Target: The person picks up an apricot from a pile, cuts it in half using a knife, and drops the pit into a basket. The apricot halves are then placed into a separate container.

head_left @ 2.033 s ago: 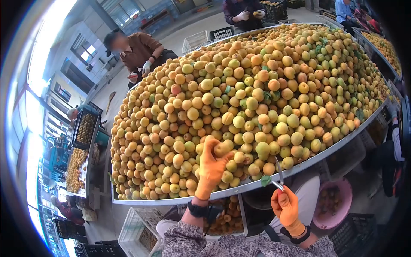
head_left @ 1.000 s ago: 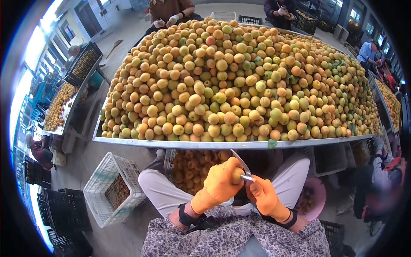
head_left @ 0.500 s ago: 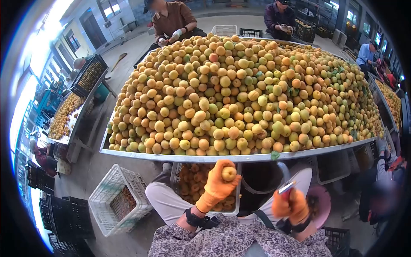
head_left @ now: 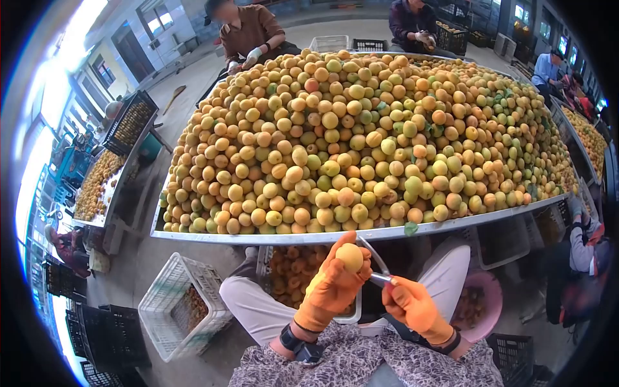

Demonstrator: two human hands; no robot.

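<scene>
My left hand (head_left: 327,289), in an orange glove, holds a yellow apricot (head_left: 349,257) upright between thumb and fingers. In the same kind of glove, my right hand (head_left: 418,309) is closed around the reddish handle of a knife (head_left: 380,277) with a curved metal blade. The blade reaches up to the right side of the apricot. Just beyond both hands runs the metal rim (head_left: 296,239) of a big table heaped with apricots (head_left: 335,161). Below my left hand, between my knees, a crate holds apricot pieces (head_left: 290,271).
A white crate (head_left: 164,322) with some fruit stands at my left, near stacked black crates (head_left: 106,335). At my right is a pink basin (head_left: 487,297). Two people (head_left: 255,32) sit across the table; another person (head_left: 583,251) is at far right. A green leaf (head_left: 411,228) lies on the rim.
My right hand has moved left and up, bringing the knife from over my right knee to the apricot. My left hand has shifted slightly, still holding the apricot.
</scene>
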